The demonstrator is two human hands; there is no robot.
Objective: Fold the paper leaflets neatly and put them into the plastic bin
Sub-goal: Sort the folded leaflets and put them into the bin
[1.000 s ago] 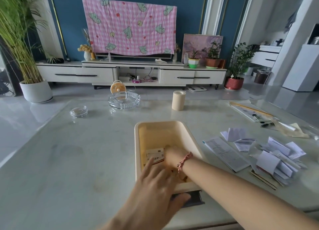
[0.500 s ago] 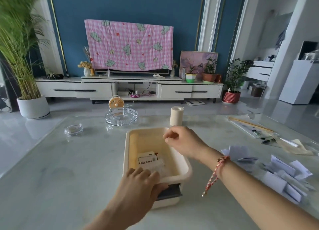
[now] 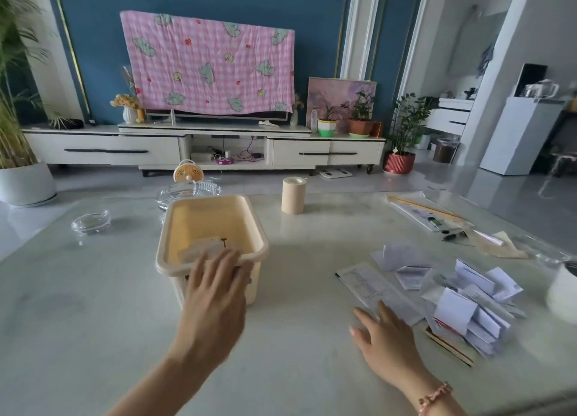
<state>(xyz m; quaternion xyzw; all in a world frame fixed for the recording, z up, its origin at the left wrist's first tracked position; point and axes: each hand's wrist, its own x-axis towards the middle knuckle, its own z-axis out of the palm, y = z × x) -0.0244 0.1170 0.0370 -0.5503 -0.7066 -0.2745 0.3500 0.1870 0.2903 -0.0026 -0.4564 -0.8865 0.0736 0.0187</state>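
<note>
A cream plastic bin (image 3: pixel 246 216) stands on the marble table, left of centre, with a folded leaflet (image 3: pixel 206 248) lying inside. My left hand (image 3: pixel 215 303) presses straight fingers against the bin's near rim and wall. My right hand (image 3: pixel 387 340), with a pink bracelet on the wrist, hovers flat over the table, and its fingertips touch the near end of a long unfolded leaflet (image 3: pixel 368 287). A heap of folded white leaflets (image 3: pixel 468 306) lies to the right of that hand.
A beige cylinder (image 3: pixel 293 195) stands behind the bin. A glass ashtray (image 3: pixel 187 191) and a small glass dish (image 3: pixel 91 222) sit at the back left. Packets and pens (image 3: pixel 437 219) lie at the back right; a white bowl (image 3: pixel 563 292) is at the right edge.
The bin has slid away from me and to the left under my left hand. My right hand came out of the bin and moved right and down to the long leaflet.
</note>
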